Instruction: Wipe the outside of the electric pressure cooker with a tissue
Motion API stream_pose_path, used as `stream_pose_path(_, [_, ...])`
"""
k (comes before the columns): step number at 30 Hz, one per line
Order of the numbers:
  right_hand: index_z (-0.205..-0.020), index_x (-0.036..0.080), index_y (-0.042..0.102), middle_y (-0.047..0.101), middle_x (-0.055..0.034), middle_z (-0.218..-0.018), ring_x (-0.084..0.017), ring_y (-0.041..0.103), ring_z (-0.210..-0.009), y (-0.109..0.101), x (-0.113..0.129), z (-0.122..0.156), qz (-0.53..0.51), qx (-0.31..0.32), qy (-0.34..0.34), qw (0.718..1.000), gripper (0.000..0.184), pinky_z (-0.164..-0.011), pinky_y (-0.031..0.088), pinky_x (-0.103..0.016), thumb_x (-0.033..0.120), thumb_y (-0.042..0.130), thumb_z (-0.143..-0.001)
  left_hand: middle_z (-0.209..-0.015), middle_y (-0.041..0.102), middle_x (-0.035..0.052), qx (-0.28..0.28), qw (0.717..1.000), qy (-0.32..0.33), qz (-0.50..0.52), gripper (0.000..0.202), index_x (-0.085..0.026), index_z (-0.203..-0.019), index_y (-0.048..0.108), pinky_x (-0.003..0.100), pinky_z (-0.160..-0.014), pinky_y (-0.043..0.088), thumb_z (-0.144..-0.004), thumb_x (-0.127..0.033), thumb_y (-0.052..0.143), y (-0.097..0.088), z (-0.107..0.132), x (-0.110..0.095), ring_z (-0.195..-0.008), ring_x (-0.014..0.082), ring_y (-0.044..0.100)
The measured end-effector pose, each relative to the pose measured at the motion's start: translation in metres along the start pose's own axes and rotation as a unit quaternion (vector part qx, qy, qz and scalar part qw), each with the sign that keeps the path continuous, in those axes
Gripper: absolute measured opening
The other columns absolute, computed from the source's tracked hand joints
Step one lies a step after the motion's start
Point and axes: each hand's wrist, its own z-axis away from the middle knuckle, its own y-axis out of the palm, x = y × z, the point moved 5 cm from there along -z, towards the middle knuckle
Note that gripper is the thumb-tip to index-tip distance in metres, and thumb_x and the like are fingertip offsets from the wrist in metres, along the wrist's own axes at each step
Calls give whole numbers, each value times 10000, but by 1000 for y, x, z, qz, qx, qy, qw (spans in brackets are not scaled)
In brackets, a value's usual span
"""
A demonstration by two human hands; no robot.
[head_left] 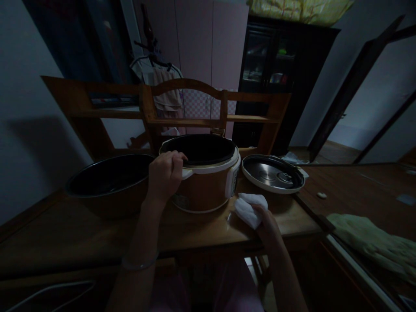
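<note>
An electric cooker [204,186] with a brown body, a white rim and a side control panel stands on the wooden desk. Its lid is off and its inside looks dark. My left hand [166,175] grips the cooker's rim by the white handle, fingers curled over the edge. In my right hand [267,219] is a folded white cloth [248,210], held just above or on the desk in front of the cooker. Left of the cooker sits a dark inner pot [113,190]. The round lid [273,175] lies underside up on the right.
Behind the cooker rises a wooden shelf rack [185,86] along the desk's back. The wooden desk top [201,229] ends close to my body. A pale green cloth [370,240] lies lower right, and a small pale object [321,195] rests on the brown surface there.
</note>
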Motion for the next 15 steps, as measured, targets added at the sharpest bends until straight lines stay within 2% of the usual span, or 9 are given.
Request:
stream_pose_path(3, [-998,143,746,775,-99,-992,-281,730,-915,8,4,-1,-66,2,23,998,385,-870,576,-420,395,698,-710,-885,706,54,-1,1000,1,-1,474,-210,-867,697,343,-833,432,-1013,-274,250,0,0,0,-878,206,631])
stream_pose_path(6, [-1113,143,721,744,-127,-1108,-290,694,-1061,9,17,4,-73,-50,-31,996,492,-943,540,-431,485,624,-773,-902,714,55,-7,1000,-5,9,478,-209,-871,702,342,-837,438,-1015,-280,251,0,0,0,-887,205,637])
stream_pose_path(8, [-1158,146,708,737,-124,-1097,-285,667,-1095,7,25,12,-18,-117,-78,990,518,-947,518,-411,516,589,-817,-913,717,54,-7,1000,-6,13,478,-211,-872,701,339,-847,440,-1017,-285,252,0,0,0,-902,204,640])
stream_pose_path(11, [-1115,105,716,732,-122,-976,-291,644,-1041,16,28,29,69,-194,-94,974,539,-921,483,-400,558,569,-864,-916,719,54,-1,1000,-6,8,485,-211,-871,699,342,-852,440,-1020,-288,244,0,0,0,-904,205,642])
stream_pose_path(14, [-1066,90,723,720,-124,-909,-282,648,-937,45,27,46,200,-222,-89,950,650,-827,482,-388,660,448,-921,-916,722,57,-3,1000,-7,7,477,-210,-872,699,349,-853,444,-1017,-286,251,0,0,0,-902,210,646])
stream_pose_path(15, [-1069,87,722,722,-130,-900,-283,654,-928,58,26,50,230,-208,-98,946,664,-807,485,-384,667,426,-935,-919,723,59,-4,1000,-6,8,473,-209,-871,699,350,-856,445,-1016,-285,255,0,0,0,-904,211,647])
